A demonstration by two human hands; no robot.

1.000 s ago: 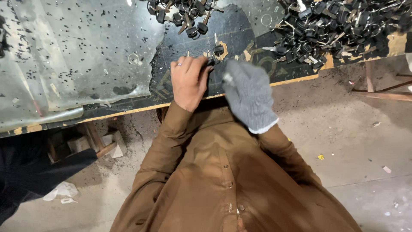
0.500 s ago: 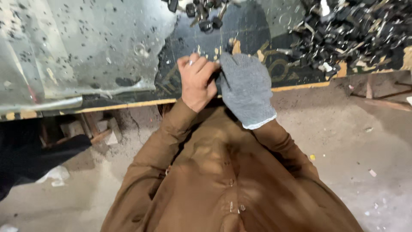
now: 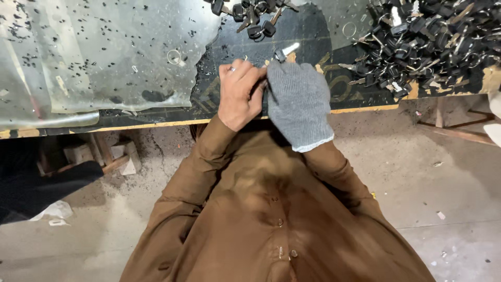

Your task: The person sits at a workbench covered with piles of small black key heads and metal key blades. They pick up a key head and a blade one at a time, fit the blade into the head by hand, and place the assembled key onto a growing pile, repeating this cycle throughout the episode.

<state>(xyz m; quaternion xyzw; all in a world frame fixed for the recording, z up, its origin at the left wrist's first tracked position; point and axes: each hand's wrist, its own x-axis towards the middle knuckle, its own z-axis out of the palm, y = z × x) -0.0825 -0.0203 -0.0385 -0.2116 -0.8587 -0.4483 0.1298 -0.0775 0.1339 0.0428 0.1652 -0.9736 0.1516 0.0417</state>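
Hands meet over the near edge of the counter (image 3: 156,123) in the head view. The bare left hand (image 3: 239,93) is curled closed, its fingertips (image 3: 249,73) pinched on something small that I cannot make out. The right hand (image 3: 297,102), in a grey knit glove, is pressed against it, fingers folded down. A black-headed key (image 3: 284,53) with a pale blade pokes out just beyond the glove's knuckles, apparently held by it, though the grip itself is hidden.

A small pile of keys (image 3: 250,15) lies toward the far edge, a large heap of keys (image 3: 433,39) fills the far right corner, and a crumpled clear plastic sheet (image 3: 99,57), speckled with black bits, covers the left part of the counter.

As a judgement: the work on the key goes best with both wrists braced on the counter edge, the gloved hand taking the sharp side, and the pinch kept close to the key's head so it cannot twist.
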